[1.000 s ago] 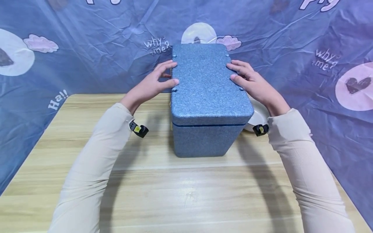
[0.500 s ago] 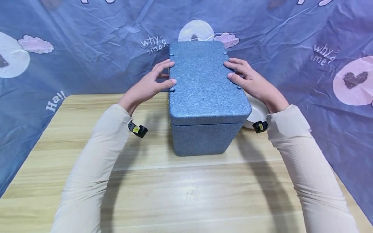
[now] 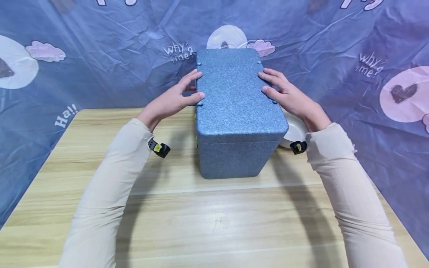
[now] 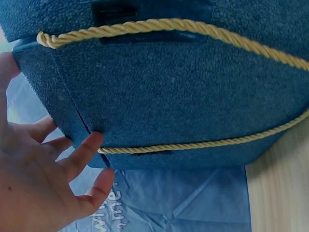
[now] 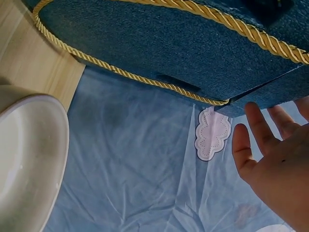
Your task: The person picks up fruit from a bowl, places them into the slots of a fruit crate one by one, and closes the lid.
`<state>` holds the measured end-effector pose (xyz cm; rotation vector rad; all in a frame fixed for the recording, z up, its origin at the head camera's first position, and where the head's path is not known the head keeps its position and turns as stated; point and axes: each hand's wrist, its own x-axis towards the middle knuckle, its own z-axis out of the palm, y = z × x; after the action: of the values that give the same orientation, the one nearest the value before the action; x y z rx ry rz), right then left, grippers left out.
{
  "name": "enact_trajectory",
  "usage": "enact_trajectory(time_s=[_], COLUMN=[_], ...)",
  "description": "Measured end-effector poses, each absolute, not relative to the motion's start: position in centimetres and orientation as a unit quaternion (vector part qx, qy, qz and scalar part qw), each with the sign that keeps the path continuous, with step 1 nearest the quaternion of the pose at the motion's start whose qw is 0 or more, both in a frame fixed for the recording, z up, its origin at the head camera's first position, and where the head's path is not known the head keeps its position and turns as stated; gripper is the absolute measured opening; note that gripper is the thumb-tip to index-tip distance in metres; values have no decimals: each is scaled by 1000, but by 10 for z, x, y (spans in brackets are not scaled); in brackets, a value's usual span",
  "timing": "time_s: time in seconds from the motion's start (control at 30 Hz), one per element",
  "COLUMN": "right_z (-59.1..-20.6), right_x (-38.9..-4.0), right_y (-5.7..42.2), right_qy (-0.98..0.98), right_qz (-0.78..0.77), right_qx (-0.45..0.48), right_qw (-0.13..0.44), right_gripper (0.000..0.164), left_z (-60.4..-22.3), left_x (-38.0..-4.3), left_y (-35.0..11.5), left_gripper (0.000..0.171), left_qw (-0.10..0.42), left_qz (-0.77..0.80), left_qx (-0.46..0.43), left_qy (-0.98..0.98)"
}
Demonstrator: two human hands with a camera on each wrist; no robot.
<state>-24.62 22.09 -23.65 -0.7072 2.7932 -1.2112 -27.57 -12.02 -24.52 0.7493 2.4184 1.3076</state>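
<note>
A blue speckled foam cooler box [image 3: 231, 160] stands on the table with its lid [image 3: 234, 93] on top, the front seam a thin line. My left hand [image 3: 169, 98] touches the lid's left edge, thumb at the top rim and fingers spread down the side. On the opposite edge, my right hand [image 3: 289, 95] rests its thumb and fingertips the same way. In the left wrist view a gold twisted rope [image 4: 159, 25] runs along the box's side, fingertips beside the seam. Another gold rope [image 5: 130, 75] loops along the other side in the right wrist view.
A white bowl [image 5: 58, 140] stands close to the box's right side, partly hidden by it and my right wrist in the head view. The wooden table [image 3: 214, 219] ends at the back against a blue printed cloth [image 3: 117, 56].
The dark gap between lid and box at the front has closed as the lid went down. Both hands have stayed at the lid's edges.
</note>
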Motion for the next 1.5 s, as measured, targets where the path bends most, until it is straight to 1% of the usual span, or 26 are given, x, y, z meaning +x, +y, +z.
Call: enact_trajectory(time_s=[0.17, 0.33, 0.5, 0.67, 0.8, 0.93, 1.17, 1.37, 1.5], right_z=[-238, -237, -235, -234, -234, -234, -236, -239, -238], right_x=[-246, -248, -259, -275, -286, -295, -310, -315, -316], right_y=[225, 227, 227, 223, 222, 221, 219, 216, 215], right_qy=[889, 888, 894, 895, 896, 899, 903, 896, 894], right_qz=[-406, -418, -405, -402, -406, -403, -396, -410, -418], right_qx=[-210, -194, -191, -191, -180, -169, -163, -167, -161], right_qw=[7, 12, -7, -11, -5, 1, 10, -1, 4], right_gripper=[53, 53, 50, 50, 52, 53, 55, 54, 55], left_z=[-246, -247, -242, -233, -230, -231, -236, -240, -239], left_x=[-280, -284, -291, -304, -315, -327, -342, -346, -347], left_y=[-118, -117, -117, -114, -109, -105, -103, -104, -104], left_gripper=[72, 70, 68, 69, 72, 72, 75, 77, 77], left_qw=[136, 104, 82, 86, 99, 99, 89, 87, 90], left_qz=[450, 435, 430, 442, 439, 438, 429, 438, 440], left_qx=[268, 275, 269, 248, 215, 193, 195, 194, 196], left_qy=[841, 851, 858, 858, 867, 872, 877, 873, 872])
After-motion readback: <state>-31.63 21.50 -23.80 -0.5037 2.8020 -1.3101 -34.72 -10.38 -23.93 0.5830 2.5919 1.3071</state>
